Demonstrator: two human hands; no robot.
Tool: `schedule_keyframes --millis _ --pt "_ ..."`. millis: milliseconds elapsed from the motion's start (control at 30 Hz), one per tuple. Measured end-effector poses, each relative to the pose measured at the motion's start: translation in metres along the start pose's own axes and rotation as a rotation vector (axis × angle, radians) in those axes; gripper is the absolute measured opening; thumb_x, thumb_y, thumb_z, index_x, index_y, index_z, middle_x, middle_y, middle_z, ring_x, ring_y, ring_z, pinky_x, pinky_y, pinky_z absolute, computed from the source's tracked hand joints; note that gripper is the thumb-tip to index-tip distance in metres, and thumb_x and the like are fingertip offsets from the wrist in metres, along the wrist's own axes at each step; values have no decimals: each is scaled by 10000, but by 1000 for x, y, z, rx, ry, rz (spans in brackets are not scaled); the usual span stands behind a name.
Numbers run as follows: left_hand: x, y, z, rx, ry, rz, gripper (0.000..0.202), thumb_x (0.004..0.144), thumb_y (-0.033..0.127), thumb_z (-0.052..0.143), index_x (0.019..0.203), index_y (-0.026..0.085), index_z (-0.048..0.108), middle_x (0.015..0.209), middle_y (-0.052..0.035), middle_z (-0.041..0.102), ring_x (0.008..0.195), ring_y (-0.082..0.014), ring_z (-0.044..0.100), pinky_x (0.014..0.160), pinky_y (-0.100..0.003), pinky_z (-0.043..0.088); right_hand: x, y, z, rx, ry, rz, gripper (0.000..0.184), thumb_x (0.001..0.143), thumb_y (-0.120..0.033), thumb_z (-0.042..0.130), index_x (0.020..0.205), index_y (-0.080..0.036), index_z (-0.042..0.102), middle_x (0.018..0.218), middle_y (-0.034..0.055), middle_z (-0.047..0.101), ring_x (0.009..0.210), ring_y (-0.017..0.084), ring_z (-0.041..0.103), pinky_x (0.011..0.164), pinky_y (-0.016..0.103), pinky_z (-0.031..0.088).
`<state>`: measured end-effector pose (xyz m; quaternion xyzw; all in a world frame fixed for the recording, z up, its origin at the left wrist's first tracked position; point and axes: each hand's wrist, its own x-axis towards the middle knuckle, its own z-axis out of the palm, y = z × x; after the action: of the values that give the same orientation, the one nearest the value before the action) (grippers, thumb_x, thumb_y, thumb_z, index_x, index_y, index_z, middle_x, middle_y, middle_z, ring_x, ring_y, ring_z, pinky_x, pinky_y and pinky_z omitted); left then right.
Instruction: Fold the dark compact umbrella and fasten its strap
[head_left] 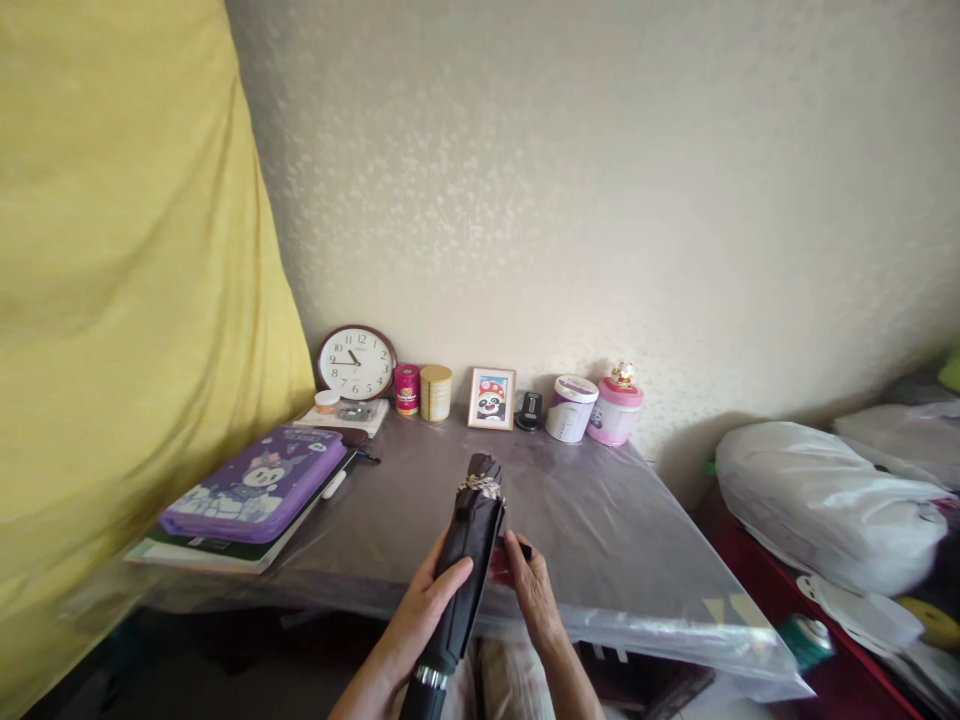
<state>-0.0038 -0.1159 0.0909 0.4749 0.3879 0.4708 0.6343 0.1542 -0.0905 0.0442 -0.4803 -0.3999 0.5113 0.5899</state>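
Note:
A folded black umbrella (466,570) slants up from the bottom of the view, its handle toward me and its tip over the table. My left hand (429,605) is wrapped round its middle, thumb across the front. On the umbrella's right side, my right hand (529,580) pinches a short dark strap (526,549) between thumb and fingers. Part of that strap is hidden by the fingers. A patterned band of light and dark (480,486) circles the umbrella near its tip, and a silver ring (430,678) sits above the handle.
The table (585,530) has a clear plastic cover. A purple case (259,482) lies on books at the left. Along the wall stand a clock (357,362), tins, a picture frame (492,399) and tubs. White bags (829,505) are piled at the right, beside a yellow curtain-free wall.

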Motion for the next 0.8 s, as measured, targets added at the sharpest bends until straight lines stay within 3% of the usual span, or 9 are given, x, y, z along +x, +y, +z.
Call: schedule_keyframes --millis 100,267,467,667,800 --pt "0 1 -1 21 -4 -10 613 724 454 592 1273 218 459 1022 -48 671 994 -241 593 860 -333 465 3 8 -5 31 37 26 438 629 -581 638 614 -153 551 524 -9 560 433 115 519 455 239 426" --pt "0 4 -1 27 -34 73 547 741 424 577 1236 205 494 1184 -35 591 1134 -244 499 961 -324 388 -1 12 -20 45 117 63 400 630 -533 663 566 -165 521 541 -17 528 459 99 484 467 221 414" --pt "2 4 3 120 -85 -29 575 763 397 548 1286 192 426 1079 -49 639 968 -240 587 872 -347 438 -12 -5 -22 73 177 -160 247 727 -417 626 784 -177 643 598 -20 520 541 92 456 529 197 384" --pt "6 3 6 149 -146 117 498 767 336 546 1243 202 484 1240 -39 548 1191 -245 439 1022 -348 308 -17 -40 -10 -24 -61 -250 184 753 -345 620 678 -177 635 646 -2 590 651 128 540 688 240 418" --pt "7 -2 5 191 -123 132 502 768 301 541 1257 215 470 1263 -37 533 1214 -244 418 1053 -374 262 -13 -45 -9 -7 -203 -204 120 685 -284 697 720 -185 638 741 4 626 731 156 588 734 269 435"
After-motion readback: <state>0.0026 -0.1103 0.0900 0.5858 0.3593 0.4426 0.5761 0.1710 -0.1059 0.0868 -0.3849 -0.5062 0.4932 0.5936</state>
